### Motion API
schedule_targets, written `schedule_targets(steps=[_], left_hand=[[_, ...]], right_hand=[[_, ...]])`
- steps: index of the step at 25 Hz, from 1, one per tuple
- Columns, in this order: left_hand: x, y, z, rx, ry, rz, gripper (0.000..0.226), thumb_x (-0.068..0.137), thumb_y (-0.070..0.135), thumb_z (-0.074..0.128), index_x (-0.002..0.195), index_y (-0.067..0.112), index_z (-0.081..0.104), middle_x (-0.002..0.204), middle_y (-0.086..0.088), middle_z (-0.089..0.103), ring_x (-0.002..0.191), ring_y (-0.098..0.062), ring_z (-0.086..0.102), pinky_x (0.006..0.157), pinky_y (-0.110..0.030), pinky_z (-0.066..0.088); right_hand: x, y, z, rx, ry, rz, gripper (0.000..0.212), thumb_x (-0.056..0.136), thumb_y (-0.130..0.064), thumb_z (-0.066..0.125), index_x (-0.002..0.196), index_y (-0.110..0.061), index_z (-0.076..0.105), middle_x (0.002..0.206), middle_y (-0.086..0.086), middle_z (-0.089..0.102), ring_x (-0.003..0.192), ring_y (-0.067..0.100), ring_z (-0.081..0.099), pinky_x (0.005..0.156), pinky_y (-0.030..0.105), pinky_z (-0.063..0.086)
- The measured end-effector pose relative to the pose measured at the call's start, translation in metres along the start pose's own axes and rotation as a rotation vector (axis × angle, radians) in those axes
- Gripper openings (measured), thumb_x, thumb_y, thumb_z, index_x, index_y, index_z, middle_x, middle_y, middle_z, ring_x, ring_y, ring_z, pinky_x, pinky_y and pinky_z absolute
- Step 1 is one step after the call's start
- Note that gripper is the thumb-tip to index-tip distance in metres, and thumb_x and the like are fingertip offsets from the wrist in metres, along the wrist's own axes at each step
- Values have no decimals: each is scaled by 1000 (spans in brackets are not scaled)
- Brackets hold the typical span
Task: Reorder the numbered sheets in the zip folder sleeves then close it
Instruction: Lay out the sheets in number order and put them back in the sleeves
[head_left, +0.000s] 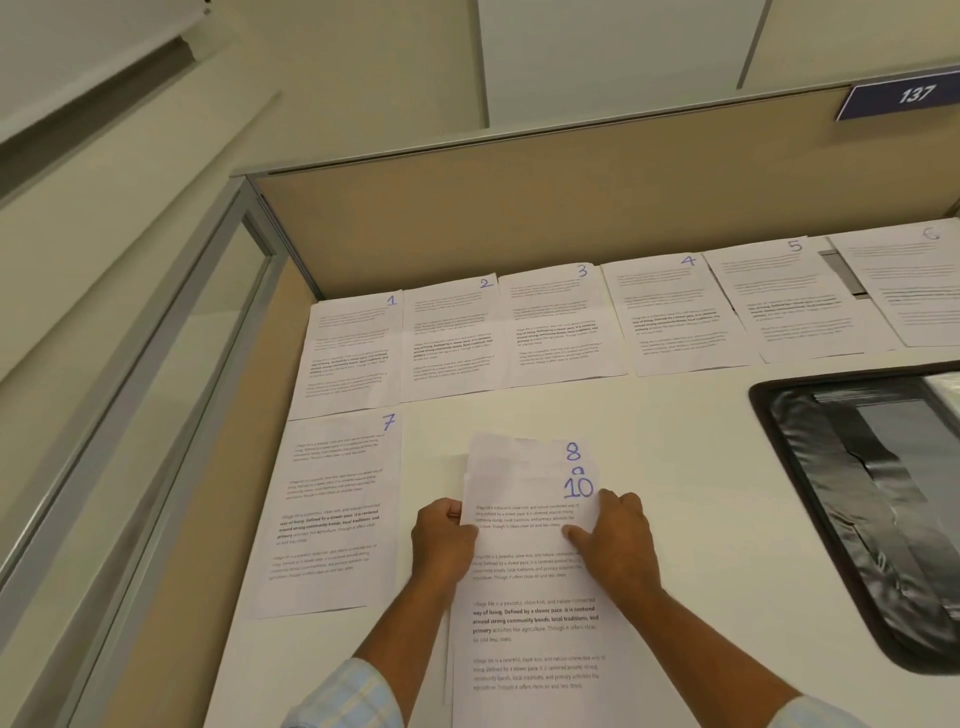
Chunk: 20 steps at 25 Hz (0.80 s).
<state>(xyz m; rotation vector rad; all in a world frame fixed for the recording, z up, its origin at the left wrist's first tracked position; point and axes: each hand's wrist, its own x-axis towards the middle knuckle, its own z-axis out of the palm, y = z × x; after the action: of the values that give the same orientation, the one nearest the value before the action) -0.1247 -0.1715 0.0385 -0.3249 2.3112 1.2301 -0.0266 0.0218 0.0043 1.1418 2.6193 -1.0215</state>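
**Sorting the last three sheets, both hands on the fanned pile**

The left hand (444, 543) curls round the left edge of the fanned pile (530, 623) and the right hand (621, 545) pinches its right edge, thumb on top. The pile lies on the table (675, 441) just right of sheet 7 (332, 519), with the row numbered 1 to 6 (561, 332) behind it and the open zip folder (857, 493) well apart on the right. Sheet 8 (519, 449) peeks out at the back and only a sliver of 9 shows. The likely slip is two sheets clinging and being laid down as one. A careless pull could also nudge sheet 7 out of line.
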Motion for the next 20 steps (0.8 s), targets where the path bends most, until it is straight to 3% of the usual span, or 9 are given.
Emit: schedule_targets(steps=[4, 6, 11, 15, 18, 20], left_hand=[[4, -3, -11, -147, -30, 71, 18, 95, 1, 65, 100, 17, 72, 97, 2, 79, 88, -19, 77, 82, -39, 65], [10, -4, -23, -220, -6, 84, 19, 96, 2, 66, 104, 18, 73, 98, 4, 80, 89, -18, 78, 83, -40, 65], [37, 2, -52, -291, 104, 64, 20, 94, 3, 69, 107, 19, 74, 100, 2, 79, 92, -20, 76, 86, -41, 64], [55, 14, -66, -107, 295, 145, 13, 91, 6, 76, 101, 14, 75, 89, 4, 73, 81, -11, 69, 80, -33, 62], [71, 14, -71, 76, 313, 220, 13, 89, 4, 76, 97, 13, 71, 81, 4, 66, 72, -7, 62, 61, -15, 47], [82, 9, -73, 171, 295, 238, 11, 90, 5, 75, 95, 12, 69, 82, 4, 65, 73, -10, 62, 57, -13, 41]], right_hand=[[7, -1, -6, 186, 3, 15, 77, 93, -46, 72, 153, -11, 38, 138, 10, 52, 125, 27, 56, 105, 42, 50], [8, -10, -10, 322, -23, 20, 77, 95, -40, 72, 157, -12, 34, 133, 8, 58, 118, 24, 59, 100, 36, 51], [9, -43, -3, 462, -110, 31, 22, 99, -20, 68, 120, -16, 63, 96, -1, 71, 83, 10, 68, 72, 25, 56], [19, -73, 6, 421, -52, -3, 15, 98, -16, 70, 111, -15, 63, 85, -7, 66, 75, 5, 63, 62, 15, 44], [31, -88, 16, 346, -69, -17, 15, 98, -19, 69, 109, -18, 59, 93, -2, 70, 77, 8, 66, 64, 17, 48], [40, -94, 23, 269, -80, -16, 14, 97, -17, 69, 105, -18, 58, 92, -2, 68, 77, 9, 63, 67, 21, 47]])
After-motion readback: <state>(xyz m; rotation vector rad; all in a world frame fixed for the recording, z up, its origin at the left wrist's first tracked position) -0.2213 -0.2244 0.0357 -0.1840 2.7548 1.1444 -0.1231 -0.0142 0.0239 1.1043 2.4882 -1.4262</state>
